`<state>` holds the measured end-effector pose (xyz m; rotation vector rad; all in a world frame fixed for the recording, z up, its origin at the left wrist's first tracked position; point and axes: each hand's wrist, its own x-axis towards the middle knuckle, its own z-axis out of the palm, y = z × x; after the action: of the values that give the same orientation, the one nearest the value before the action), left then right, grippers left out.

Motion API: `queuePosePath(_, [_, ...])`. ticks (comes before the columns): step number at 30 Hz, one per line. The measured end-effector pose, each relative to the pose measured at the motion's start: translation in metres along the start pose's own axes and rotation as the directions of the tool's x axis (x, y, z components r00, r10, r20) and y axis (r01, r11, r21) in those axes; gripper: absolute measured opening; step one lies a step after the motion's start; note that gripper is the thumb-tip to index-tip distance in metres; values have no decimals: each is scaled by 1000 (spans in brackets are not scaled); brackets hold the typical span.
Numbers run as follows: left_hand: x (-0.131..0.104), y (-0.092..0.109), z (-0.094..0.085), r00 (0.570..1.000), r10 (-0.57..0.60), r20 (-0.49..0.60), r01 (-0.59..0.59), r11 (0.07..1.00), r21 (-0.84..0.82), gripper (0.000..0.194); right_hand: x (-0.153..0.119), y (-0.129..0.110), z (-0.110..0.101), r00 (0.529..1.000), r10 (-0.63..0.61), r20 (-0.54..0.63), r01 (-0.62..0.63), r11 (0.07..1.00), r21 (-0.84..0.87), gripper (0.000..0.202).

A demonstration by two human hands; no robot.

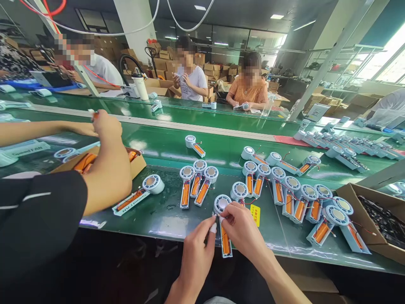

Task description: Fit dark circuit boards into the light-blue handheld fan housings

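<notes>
A light blue fan unit [225, 240] with a round head and an open handle showing an orange battery lies at the bench's front edge. My left hand [199, 245] is at its left side, thumb and finger pinched by the neck, on something too small to make out. From the right, my right hand [242, 226] reaches over the neck with its fingers pressed together; what they hold is hidden. Similar open units stand close by: a cluster [199, 179] behind to the left and a row [297, 198] to the right.
Another person's arm [109, 160] crosses at the left over a box of orange batteries [137, 162]. A carton of black parts [351, 194] stands at the right. A yellow label [255, 215] lies near my right hand. People sit across the green bench [164, 219].
</notes>
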<state>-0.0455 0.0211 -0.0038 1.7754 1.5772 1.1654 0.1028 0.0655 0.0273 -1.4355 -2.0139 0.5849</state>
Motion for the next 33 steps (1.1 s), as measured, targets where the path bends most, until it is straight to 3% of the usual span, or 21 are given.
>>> queuePosePath(3, [-1,-3,1,987,159,-10,-157,981,117,35,-1,-4,1,1000,-16,-13,14,992,-128,18])
queuePosePath(6, [-2,-2,1,968,249,-23,-238,946,222,36,-4,-9,4,998,-50,-38,40,970,-239,18])
queuePosePath(11, [-11,-1,3,961,272,-56,-246,926,288,40,-11,-1,10,991,-130,-15,128,985,-112,19])
queuePosePath(17, [-17,-1,12,949,313,-35,-273,873,405,46,-17,13,24,986,-148,-79,141,985,-97,17])
queuePosePath(21, [-7,5,0,980,197,-15,-191,964,185,47,-9,19,14,993,-84,83,76,993,92,15])
queuePosePath(25, [5,9,-20,988,130,78,-126,990,-63,38,2,26,-5,960,-45,277,-26,969,247,12])
queuePosePath(30, [12,9,-31,980,80,185,-56,990,-133,32,4,29,-14,923,-147,356,67,971,229,17])
queuePosePath(33, [12,7,-31,975,49,219,-22,992,-126,30,1,27,-12,923,-160,350,85,972,220,19])
